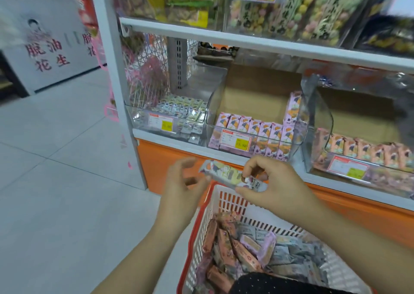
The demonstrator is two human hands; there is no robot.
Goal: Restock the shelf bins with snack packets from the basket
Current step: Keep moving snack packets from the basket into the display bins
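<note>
Left hand (186, 181) motion-blurred, its hold on the snack packets (226, 174) unclear; price label (235, 139) print illegible; basket (233, 200) cut by bottom edge.

A white carton (44, 47) at left bears red characters 脆油 over 花生; the left bin (139, 123) carries a price tag (160, 122) showing 15.80 (faint, on its yellow patch); the middle bin (215, 105) has a second tag (235, 139) reading 15.80; other labels are too blurred to read.

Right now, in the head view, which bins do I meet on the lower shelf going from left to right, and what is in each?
left bin with small white packets → middle bin with pink packets → right bin with orange packets
</note>
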